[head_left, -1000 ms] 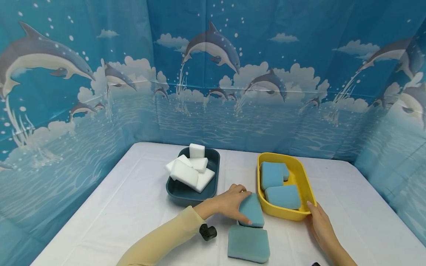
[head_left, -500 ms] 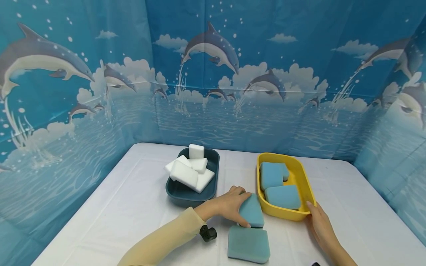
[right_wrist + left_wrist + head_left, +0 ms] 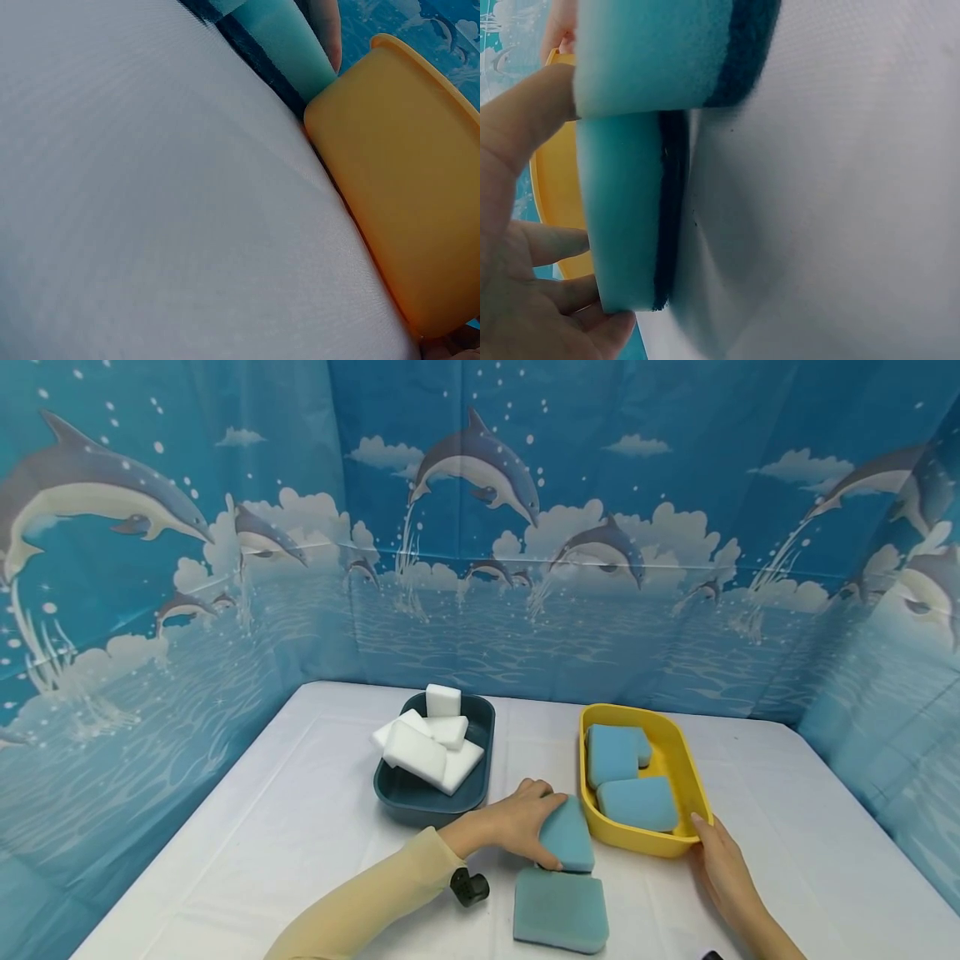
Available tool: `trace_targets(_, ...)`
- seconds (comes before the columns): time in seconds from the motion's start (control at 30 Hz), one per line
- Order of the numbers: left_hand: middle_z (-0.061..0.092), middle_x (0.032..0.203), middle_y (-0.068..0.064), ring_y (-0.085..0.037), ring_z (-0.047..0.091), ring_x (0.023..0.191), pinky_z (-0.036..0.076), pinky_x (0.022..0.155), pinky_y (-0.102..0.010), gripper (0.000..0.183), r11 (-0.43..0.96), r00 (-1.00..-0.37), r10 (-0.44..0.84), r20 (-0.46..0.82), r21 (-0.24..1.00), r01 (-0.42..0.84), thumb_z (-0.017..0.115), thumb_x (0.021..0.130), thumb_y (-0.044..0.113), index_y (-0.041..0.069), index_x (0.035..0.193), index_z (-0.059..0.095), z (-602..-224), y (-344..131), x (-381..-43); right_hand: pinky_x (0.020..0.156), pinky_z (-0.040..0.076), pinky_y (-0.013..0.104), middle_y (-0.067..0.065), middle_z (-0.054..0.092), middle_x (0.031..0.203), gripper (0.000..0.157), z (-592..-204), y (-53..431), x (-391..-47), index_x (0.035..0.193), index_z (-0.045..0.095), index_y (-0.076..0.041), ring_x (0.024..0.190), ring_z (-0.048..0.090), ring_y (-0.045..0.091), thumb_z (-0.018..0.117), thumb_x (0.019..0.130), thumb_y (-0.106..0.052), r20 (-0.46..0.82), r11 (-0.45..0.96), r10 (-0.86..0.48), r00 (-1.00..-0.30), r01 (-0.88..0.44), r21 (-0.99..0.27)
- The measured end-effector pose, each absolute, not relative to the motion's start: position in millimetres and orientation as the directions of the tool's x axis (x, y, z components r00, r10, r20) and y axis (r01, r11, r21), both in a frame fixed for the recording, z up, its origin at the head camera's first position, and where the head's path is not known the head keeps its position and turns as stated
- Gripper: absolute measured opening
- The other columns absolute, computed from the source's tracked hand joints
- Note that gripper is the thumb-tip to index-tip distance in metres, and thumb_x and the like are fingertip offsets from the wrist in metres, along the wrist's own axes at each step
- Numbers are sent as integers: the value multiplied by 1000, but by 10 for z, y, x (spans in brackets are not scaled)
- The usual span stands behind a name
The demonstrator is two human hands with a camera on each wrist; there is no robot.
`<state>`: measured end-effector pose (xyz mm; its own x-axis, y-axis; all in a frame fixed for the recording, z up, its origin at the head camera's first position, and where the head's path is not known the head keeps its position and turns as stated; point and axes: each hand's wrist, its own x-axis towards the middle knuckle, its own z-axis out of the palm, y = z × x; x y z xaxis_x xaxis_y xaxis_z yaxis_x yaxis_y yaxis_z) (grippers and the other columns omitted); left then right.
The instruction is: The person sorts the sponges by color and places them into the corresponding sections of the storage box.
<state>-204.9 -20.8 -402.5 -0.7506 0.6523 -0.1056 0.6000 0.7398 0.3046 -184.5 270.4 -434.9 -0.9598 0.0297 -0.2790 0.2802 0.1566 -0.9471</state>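
My left hand (image 3: 517, 821) spans a blue sponge (image 3: 567, 837) lying on the white table, thumb at its near edge and fingertips at its far end. The left wrist view shows this sponge (image 3: 626, 210) with a dark scouring layer underneath. Right in front of it, end to end, lies a second blue sponge (image 3: 561, 912). My right hand (image 3: 723, 868) holds the near right corner of a yellow tub (image 3: 693, 777), thumb over the rim. Several blue sponges (image 3: 637, 803) lie inside the tub. Most of the right hand is out of frame in the right wrist view.
A dark blue tub (image 3: 480, 768) with several white sponge blocks (image 3: 416, 750) stands at the back left; some blocks stick out over its rim. Behind the table hangs a dolphin-print curtain (image 3: 480, 627). A black wrist camera (image 3: 469, 887) sits at the left cuff.
My left thumb has shifted slightly down to the sponge's near edge. The right hand, both tubs and the sponges stay where they were.
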Motion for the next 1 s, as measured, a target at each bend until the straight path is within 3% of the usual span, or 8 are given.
trace_targets(1.0,40,139,-6,-17,37,119,48,91,-25,90,761,-805,594,-1,324,561,73,74,48,14,146,32,-3889,-360,-2048,121,-2,43,5,-20,157,73,-4338,2694,-1850,147,-19,-8,145,-14,23,18,99,-50,-269,133,20,-963,269,-954)
